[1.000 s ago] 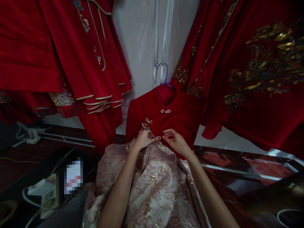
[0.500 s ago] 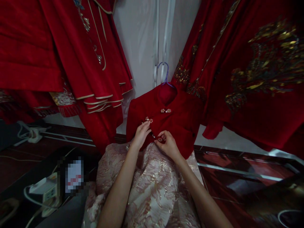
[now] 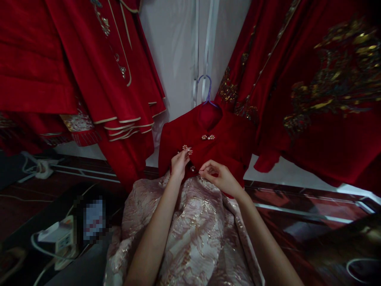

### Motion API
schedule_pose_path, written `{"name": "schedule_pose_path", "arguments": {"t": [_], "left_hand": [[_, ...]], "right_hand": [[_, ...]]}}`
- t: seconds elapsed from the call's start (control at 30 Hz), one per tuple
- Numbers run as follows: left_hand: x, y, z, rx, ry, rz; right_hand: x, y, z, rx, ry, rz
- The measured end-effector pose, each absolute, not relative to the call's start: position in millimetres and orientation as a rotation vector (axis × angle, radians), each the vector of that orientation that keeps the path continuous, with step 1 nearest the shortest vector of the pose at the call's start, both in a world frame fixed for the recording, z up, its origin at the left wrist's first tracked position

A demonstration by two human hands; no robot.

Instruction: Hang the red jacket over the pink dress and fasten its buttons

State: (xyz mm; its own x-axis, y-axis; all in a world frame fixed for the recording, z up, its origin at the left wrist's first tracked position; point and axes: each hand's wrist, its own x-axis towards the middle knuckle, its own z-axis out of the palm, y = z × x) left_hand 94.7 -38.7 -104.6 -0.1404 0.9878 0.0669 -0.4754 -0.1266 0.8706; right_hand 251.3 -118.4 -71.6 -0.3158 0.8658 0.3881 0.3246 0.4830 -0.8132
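A small red velvet jacket (image 3: 226, 139) hangs on a purple hanger (image 3: 205, 91) before a white wall. It has pearl clasps: one pair (image 3: 207, 137) near the collar and another (image 3: 187, 149) lower left. My left hand (image 3: 179, 163) pinches the jacket's front flap just below that lower clasp. Beside it, my right hand (image 3: 218, 176) is curled and pinching the jacket's lower edge, with a small clasp (image 3: 193, 168) showing between the two hands. A pale pink brocade skirt (image 3: 190, 234) spreads below the jacket, under my forearms.
Red garments with cream piping (image 3: 89, 79) hang at the left. A red robe with gold embroidery (image 3: 321, 91) hangs at the right. A white power strip with cables (image 3: 56, 238) lies at the lower left on the dark red floor (image 3: 297, 214).
My right hand slid left to the lowest clasp, then drew back right and opened a little. My left hand moved up towards the lower-left pearl clasp. The jacket front shifted slightly.
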Motion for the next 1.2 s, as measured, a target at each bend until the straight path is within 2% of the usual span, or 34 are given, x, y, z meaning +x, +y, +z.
{"name": "schedule_pose_path", "arguments": {"t": [0.27,0.4,0.5,0.67,0.87,0.97,1.2], "left_hand": [[100.7,-36.9,-105.9,0.864,0.985,1.677],[100.9,-43.7,-99.1,0.992,0.992,1.497],[105.8,-42.8,-85.2,1.289,0.997,1.452],[117.5,-26.8,-43.4,2.143,1.016,1.504],[118.3,-4.0,-3.5,2.982,1.265,1.026],[118.4,-0.1,4.1,3.163,1.248,0.899],[130.6,-4.0,-9.4,3.097,1.570,0.938]], "right_hand": [[276.6,-113.3,-66.2,-1.021,-1.805,0.751],[293.5,-110.3,-63.6,-1.055,-1.748,0.746],[305.0,-109.7,-60.4,-1.052,-1.703,0.758],[316.1,-109.2,-57.9,-1.045,-1.661,0.763],[320.8,-112.4,-56.4,-1.044,-1.676,0.767],[324.1,-113.4,-55.3,-1.039,-1.684,0.778],[329.3,-114.3,-53.6,-1.043,-1.670,0.806]]}}
